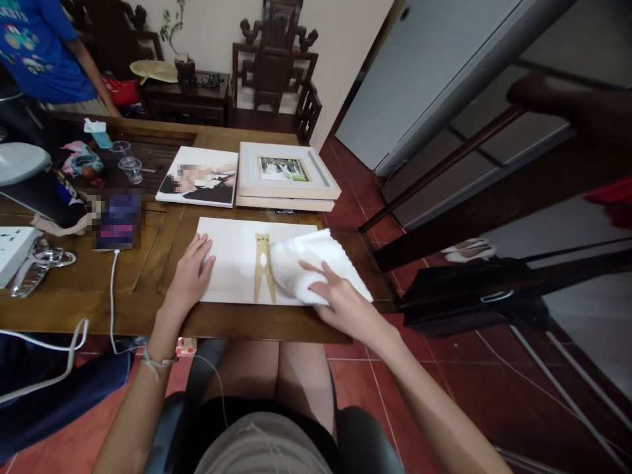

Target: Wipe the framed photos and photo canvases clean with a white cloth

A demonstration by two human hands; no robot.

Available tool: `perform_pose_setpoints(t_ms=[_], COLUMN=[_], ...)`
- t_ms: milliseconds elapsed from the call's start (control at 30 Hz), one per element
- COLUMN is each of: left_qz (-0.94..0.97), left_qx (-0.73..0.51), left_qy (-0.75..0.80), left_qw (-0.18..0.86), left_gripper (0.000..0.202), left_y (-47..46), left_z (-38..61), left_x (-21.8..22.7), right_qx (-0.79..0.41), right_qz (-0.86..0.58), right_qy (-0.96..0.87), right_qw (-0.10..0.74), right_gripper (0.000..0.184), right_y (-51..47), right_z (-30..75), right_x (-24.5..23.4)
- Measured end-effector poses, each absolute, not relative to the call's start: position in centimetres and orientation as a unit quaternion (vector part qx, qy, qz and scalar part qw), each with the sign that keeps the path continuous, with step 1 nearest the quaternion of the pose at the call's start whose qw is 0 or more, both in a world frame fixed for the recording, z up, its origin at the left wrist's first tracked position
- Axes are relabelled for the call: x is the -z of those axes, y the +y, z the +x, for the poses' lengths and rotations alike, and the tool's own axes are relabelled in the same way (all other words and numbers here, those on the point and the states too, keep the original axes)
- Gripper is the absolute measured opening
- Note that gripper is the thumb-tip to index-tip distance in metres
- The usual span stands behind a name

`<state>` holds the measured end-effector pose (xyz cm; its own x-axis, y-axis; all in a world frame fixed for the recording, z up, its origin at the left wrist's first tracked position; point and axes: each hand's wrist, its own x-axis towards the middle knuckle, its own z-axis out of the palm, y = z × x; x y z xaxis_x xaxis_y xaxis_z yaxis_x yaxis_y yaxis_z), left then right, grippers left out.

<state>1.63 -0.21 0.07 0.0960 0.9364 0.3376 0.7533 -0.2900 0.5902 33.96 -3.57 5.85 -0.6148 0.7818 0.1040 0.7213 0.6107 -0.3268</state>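
A white board (232,263) with a wooden stand piece (263,268) on it lies face down at the near edge of the wooden table (148,263). My left hand (191,275) rests flat on the board's left edge, fingers spread. My right hand (340,299) presses on a folded white cloth (309,263) that covers the board's right part, with the fingers stretched over it.
Behind the board lie a photo print (200,176) and a framed photo (286,172) on another frame. A phone (118,220) with a white cable, plastic cups (129,164) and clutter fill the table's left. A person in a blue shirt (37,46) stands far left. Carved chairs (274,66) stand behind.
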Motion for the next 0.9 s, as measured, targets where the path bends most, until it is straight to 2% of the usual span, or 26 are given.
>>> perform_pose_setpoints(t_ms=[233,400,600,700,900], left_qz=[0.728,0.727,0.728,0.730,0.735], left_qx=[-0.363,-0.374,-0.371,-0.359,-0.331], left_qy=[0.570,0.565,0.566,0.570,0.579], left_qw=[0.116,0.111,0.110,0.114,0.120], left_gripper=[0.040,0.039,0.039,0.042,0.050], left_y=[-0.2,-0.1,-0.2,-0.3,-0.3], left_z=[1.4,1.4,1.5,1.6,1.6], left_x=[0.1,0.3,0.1,-0.2,-0.6], right_qx=[-0.103,-0.101,-0.162,-0.168,-0.104], right_qz=[-0.470,-0.451,-0.390,-0.388,-0.437], right_qy=[-0.859,-0.871,-0.898,-0.897,-0.877], right_qw=[0.173,0.163,0.125,0.125,0.172], right_gripper=[0.033,0.035,0.041,0.038,0.030], right_y=[3.5,-0.8,-7.8,-7.6,-1.9], right_z=[31.7,31.8,33.9,34.5,33.2], right_x=[-3.5,-3.8,-6.2,-6.4,-4.8])
